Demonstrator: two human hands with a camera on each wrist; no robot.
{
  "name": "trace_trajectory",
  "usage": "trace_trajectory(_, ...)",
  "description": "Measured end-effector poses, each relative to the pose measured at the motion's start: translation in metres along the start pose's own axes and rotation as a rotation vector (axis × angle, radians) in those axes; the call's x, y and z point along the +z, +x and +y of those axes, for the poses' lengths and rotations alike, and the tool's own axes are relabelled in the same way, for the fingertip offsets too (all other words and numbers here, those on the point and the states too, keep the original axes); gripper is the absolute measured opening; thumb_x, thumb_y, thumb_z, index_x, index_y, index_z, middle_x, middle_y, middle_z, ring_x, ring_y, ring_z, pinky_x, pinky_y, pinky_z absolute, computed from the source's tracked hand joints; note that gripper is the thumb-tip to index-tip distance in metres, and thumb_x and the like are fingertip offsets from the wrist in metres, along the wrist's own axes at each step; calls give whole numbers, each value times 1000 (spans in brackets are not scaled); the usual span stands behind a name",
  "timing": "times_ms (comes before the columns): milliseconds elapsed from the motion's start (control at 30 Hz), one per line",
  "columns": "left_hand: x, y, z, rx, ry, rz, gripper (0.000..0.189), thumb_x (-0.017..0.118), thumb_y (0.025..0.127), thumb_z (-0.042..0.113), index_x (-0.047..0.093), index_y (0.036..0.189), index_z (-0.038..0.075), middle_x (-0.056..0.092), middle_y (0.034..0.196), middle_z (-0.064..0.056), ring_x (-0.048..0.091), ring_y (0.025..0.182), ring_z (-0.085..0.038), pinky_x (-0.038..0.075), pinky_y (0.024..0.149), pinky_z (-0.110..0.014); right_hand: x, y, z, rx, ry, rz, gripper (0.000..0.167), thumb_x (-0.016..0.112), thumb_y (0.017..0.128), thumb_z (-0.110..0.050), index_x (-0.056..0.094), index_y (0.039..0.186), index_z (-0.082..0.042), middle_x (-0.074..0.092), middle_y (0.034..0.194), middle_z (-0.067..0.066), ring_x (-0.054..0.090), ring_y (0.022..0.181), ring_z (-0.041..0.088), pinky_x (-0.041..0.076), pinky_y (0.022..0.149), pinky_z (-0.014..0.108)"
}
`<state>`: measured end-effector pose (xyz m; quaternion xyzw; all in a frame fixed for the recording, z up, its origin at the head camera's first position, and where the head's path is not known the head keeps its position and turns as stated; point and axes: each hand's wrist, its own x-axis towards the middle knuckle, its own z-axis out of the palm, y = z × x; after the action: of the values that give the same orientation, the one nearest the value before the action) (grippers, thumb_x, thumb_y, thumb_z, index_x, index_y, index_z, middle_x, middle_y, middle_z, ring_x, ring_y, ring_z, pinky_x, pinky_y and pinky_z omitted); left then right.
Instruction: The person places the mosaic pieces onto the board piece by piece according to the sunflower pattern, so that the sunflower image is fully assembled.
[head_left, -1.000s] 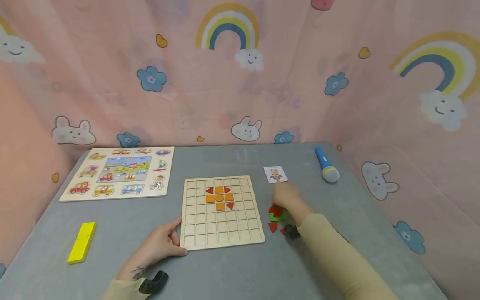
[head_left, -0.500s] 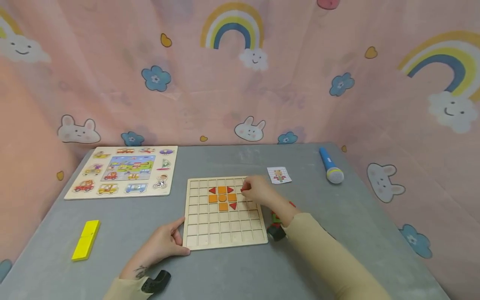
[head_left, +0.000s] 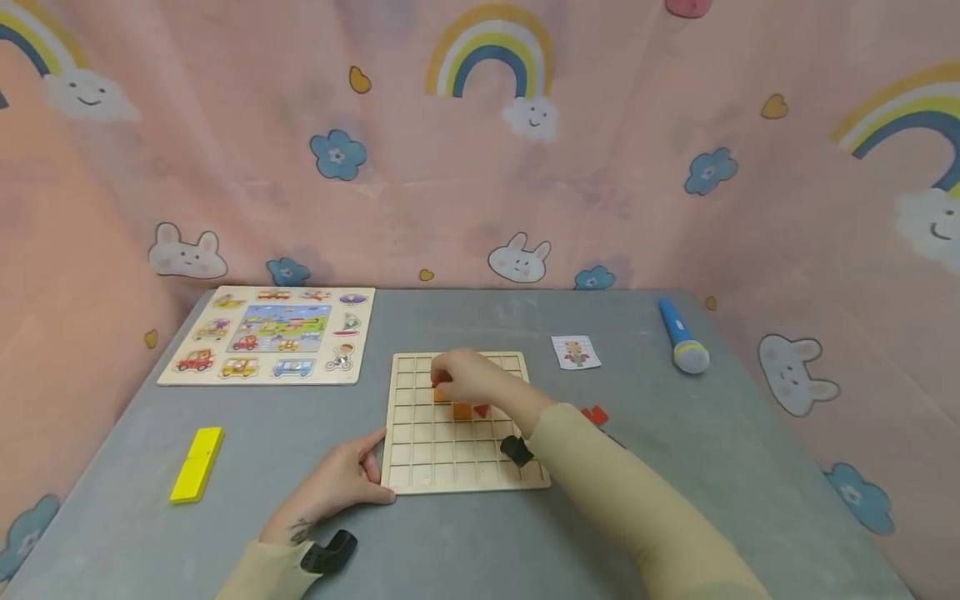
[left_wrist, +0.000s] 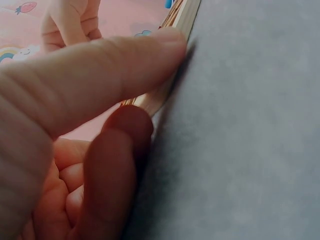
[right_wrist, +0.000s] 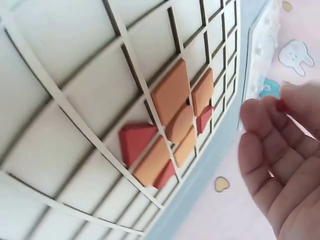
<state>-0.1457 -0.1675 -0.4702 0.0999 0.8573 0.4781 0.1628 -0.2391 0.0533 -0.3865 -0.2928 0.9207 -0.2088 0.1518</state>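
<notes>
A square wooden grid board lies in the middle of the table. My left hand grips its near left corner; in the left wrist view the thumb lies along the board's edge, with a bent finger below it. Over the board's far half, my right hand pinches a small red piece between thumb and fingertips. On the grid, orange squares surround an orange round piece, with red triangles beside them. In the head view the right hand hides part of this pattern.
Loose red pieces lie right of the board, partly behind the right sleeve. A small picture card and a blue toy microphone are farther back. A vehicle puzzle board and a yellow block occupy the left side.
My right hand has gone from the loose pieces leftward to over the board, carrying a red piece. The left hand keeps its grip on the corner. The head view has turned slightly left.
</notes>
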Motion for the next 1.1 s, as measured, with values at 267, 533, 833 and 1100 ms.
trace_trajectory(267, 0, 0, -1, 24, -8, -10, 101, 85, 56, 6, 31, 140, -7, 53, 64, -2, 44, 51, -9, 36, 46, -23, 5, 8, -3, -43, -335, -173, 19, 53, 92, -7, 71, 91, -12, 66, 91, -1, 50, 72, 11, 44, 70, 25)
trace_trajectory(533, 0, 0, -1, 23, -6, -1, 101, 85, 55, 5, 31, 140, -7, 52, 64, -3, 44, 51, -10, 35, 45, -23, 13, 6, -2, 12, -277, -173, 14, 61, 87, -6, 68, 80, -16, 62, 79, -5, 51, 61, 11, 43, 57, 24)
trace_trajectory(833, 1, 0, 0, 15, -8, 3, 101, 85, 55, 4, 32, 140, -6, 52, 64, -3, 43, 50, -10, 34, 44, -23, 21, 10, -3, -18, -369, -105, 15, 64, 86, -12, 68, 72, -17, 62, 76, -6, 50, 66, 9, 43, 65, 24)
trace_trajectory(1100, 0, 0, 0, 17, -5, 0, 101, 85, 55, 5, 32, 140, -6, 52, 64, -2, 43, 50, -10, 35, 44, -23, 23, 11, -4, 4, -407, -102, 18, 65, 86, -16, 67, 69, -20, 61, 73, -8, 49, 64, 8, 42, 63, 24)
